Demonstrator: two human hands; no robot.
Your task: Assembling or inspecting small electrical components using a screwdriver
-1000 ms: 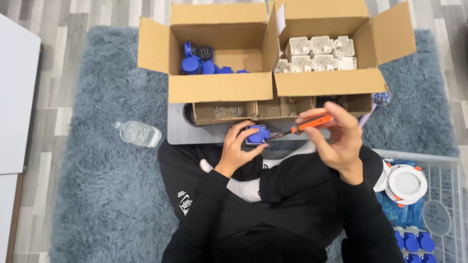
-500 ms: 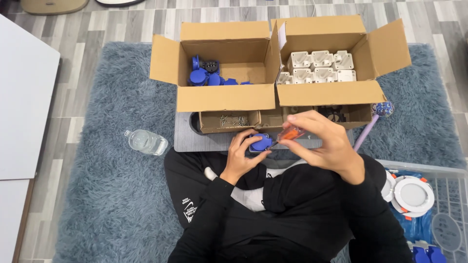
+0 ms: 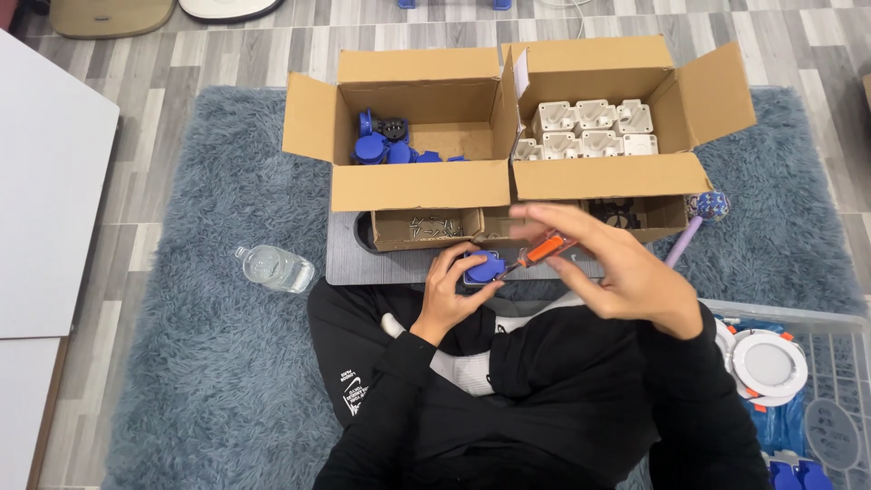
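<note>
My left hand (image 3: pixel 449 290) grips a small blue plastic part (image 3: pixel 484 267) over my lap, at the front edge of a grey board (image 3: pixel 349 254). My right hand (image 3: pixel 617 272) holds an orange-handled screwdriver (image 3: pixel 543 250), its tip pointing left onto the blue part; the fingers are blurred. Behind stand two open cardboard boxes: the left box (image 3: pixel 417 186) holds several blue parts (image 3: pixel 376 145), the right box (image 3: pixel 599 174) holds several white parts (image 3: pixel 590 127).
A low cardboard tray with screws (image 3: pixel 431 227) sits on the board. A clear plastic bottle (image 3: pixel 274 269) lies on the grey shaggy rug (image 3: pixel 209 345). A white wire basket (image 3: pixel 798 381) with round white and blue parts stands at the right. A purple stick (image 3: pixel 694 227) lies by the right box.
The view has shifted, so everything sits lower in the frame. My right hand has turned around the screwdriver while my left hand keeps the blue part in place.
</note>
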